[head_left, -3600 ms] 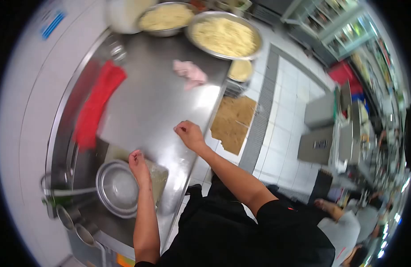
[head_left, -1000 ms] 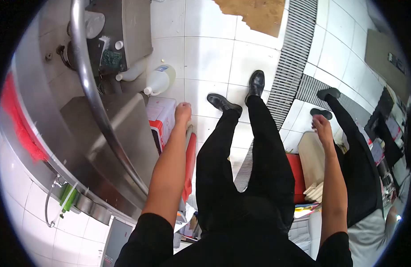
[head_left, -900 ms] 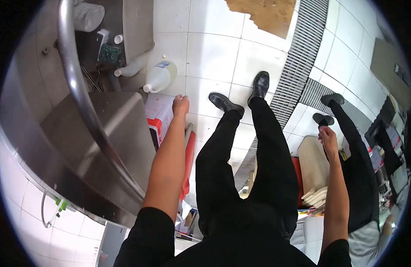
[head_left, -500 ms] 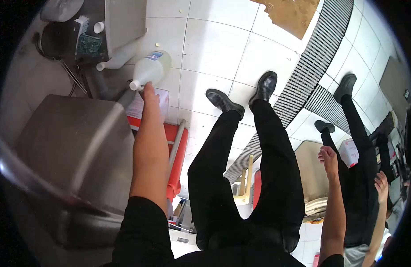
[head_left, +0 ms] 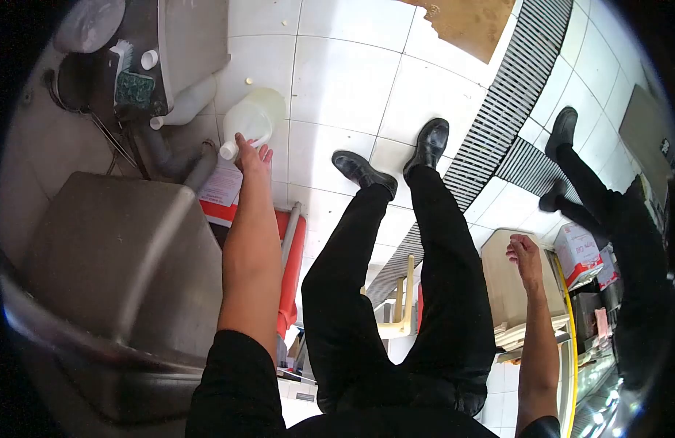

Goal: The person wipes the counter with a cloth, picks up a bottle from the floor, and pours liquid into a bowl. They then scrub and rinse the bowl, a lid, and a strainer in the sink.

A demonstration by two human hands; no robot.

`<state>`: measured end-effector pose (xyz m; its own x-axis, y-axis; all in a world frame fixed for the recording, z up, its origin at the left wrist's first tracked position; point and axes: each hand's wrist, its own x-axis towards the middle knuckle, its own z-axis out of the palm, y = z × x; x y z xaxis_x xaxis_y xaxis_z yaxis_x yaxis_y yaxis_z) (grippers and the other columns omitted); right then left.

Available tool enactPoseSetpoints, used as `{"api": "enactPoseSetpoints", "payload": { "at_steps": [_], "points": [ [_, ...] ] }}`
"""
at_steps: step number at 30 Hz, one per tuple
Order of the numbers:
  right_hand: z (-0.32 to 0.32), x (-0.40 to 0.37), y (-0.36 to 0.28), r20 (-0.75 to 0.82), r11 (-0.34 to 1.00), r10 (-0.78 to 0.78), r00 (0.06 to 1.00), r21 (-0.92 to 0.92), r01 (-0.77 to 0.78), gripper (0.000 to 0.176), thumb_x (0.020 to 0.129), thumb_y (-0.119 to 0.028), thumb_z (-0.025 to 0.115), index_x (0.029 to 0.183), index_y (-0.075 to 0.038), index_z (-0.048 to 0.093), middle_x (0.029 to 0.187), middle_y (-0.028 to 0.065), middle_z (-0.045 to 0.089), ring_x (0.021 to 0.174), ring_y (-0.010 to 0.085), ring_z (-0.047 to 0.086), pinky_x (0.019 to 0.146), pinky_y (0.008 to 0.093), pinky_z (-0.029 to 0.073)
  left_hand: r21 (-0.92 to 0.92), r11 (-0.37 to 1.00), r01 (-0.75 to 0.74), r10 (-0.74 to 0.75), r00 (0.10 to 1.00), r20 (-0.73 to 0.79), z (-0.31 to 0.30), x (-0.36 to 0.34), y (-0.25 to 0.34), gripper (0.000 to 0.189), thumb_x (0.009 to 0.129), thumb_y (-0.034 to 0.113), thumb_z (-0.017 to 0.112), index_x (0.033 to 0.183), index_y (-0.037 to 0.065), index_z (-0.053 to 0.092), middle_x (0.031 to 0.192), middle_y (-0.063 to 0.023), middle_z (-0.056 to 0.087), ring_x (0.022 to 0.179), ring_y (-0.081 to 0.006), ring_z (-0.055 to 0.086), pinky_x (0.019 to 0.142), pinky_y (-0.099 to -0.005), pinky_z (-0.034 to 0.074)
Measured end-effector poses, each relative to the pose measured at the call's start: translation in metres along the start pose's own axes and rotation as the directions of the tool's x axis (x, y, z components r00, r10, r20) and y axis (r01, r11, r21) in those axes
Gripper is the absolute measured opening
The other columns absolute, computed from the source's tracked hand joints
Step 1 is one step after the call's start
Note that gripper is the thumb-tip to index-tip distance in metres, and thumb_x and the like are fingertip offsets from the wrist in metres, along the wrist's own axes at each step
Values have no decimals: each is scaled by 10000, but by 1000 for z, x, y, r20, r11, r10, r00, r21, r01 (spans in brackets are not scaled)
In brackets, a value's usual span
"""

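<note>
A translucent plastic jug [head_left: 253, 115] with a white cap [head_left: 228, 150] is near the tiled floor at left, its cap end towards me. My left hand [head_left: 251, 155] is at the jug's neck, thumb beside the cap and the other fingers spread apart, not wrapped round it. Whether the fingertips touch the handle is hard to see. Off to the right, my right hand [head_left: 525, 254] hangs with its fingers loosely curled in and nothing visible in them. It is in front of a pale board [head_left: 504, 281].
A steel sink unit [head_left: 107, 248] fills the left side, with pipes below. A red stool [head_left: 292, 270] and a box [head_left: 222, 186] are beside my left arm. A floor drain grate [head_left: 491, 124] runs diagonally. Another person's dark-clothed legs [head_left: 593, 182] are at right.
The jug has turned so its blue label no longer shows. My left hand's fingers have spread out at its neck. The other person at right has shifted, and their hand is out of sight.
</note>
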<state>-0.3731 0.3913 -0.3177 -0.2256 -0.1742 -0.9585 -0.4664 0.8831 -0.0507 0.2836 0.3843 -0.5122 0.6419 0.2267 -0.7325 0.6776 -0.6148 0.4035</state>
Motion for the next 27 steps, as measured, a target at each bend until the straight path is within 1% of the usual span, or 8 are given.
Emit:
{"api": "enactPoseSetpoints", "payload": {
  "at_steps": [5, 14, 16, 18, 20, 23, 26, 27],
  "points": [
    [4, 3, 15, 8, 1000, -2, 1000, 24, 2, 247, 945, -250, 561, 1079, -54, 628, 834, 40, 640, 719, 130, 614, 641, 262, 472, 1, 1000, -25, 25, 1000, 15, -5, 5, -3, 632, 915, 582, 530, 1138, -8, 568, 1274, -180, 508, 1152, -340, 536, 973, -481, 459],
    [26, -7, -19, 37, 991, -109, 993, 77, 105, 209, 950, -211, 563, 1042, -36, 629, 805, 26, 633, 703, 113, 607, 630, 249, 474, -30, 991, -127, 130, 943, 306, 6, -52, -3, 461, 938, 489, 554, 1047, 49, 633, 1068, -96, 636, 1080, -213, 578, 974, -399, 424],
    [33, -10, -29, 68, 977, -195, 978, 101, 188, 218, 946, -226, 566, 1044, -41, 628, 798, 21, 629, 706, 108, 600, 622, 247, 465, 154, 902, -404, 290, 829, 477, 5, -105, -5, 351, 917, 408, 621, 916, 60, 669, 909, -44, 649, 960, -155, 586, 897, -350, 430],
    [44, -24, -44, 75, 968, -225, 972, 130, 214, 232, 945, -236, 565, 1046, -38, 629, 799, 24, 632, 717, 110, 603, 624, 255, 469, 127, 895, -427, 297, 784, 545, -3, -159, -7, 284, 894, 336, 658, 830, 59, 653, 904, -18, 631, 879, -113, 554, 824, -297, 426],
    [47, -40, -53, 67, 958, -267, 961, 131, 257, 247, 939, -245, 570, 1047, -32, 635, 801, 29, 639, 721, 110, 607, 632, 265, 477, 164, 777, -607, 389, 669, 633, -17, -223, 1, 240, 873, 268, 675, 844, 29, 675, 870, -1, 643, 829, -98, 555, 770, -265, 432],
    [43, -80, -67, 30, 927, -344, 938, 173, 334, 273, 928, -252, 590, 1048, -13, 646, 787, 45, 645, 719, 113, 616, 640, 271, 487, 237, 557, -796, 385, 501, 775, -48, -324, 39, 322, 824, 239, 735, 994, -30, 686, 876, -111, 720, 777, -145, 633, 731, -315, 487],
    [27, -117, -69, 1, 919, -370, 929, 149, 366, 278, 927, -303, 581, 1034, -51, 626, 815, 20, 640, 759, 115, 627, 667, 268, 489, -13, 255, -967, 476, 114, 872, -87, -427, 95, 291, 658, 146, 831, 856, -5, 681, 795, -145, 681, 743, -284, 668, 679, -368, 509],
    [21, -127, -66, -11, 916, -368, 930, 167, 365, 288, 923, -319, 585, 1024, -52, 626, 806, 17, 637, 760, 114, 627, 665, 269, 488, -88, 92, -992, 478, -33, 877, -102, -472, 120, 288, 612, 145, 851, 774, -3, 665, 743, -132, 655, 690, -285, 646, 637, -367, 495]
  ]
}}
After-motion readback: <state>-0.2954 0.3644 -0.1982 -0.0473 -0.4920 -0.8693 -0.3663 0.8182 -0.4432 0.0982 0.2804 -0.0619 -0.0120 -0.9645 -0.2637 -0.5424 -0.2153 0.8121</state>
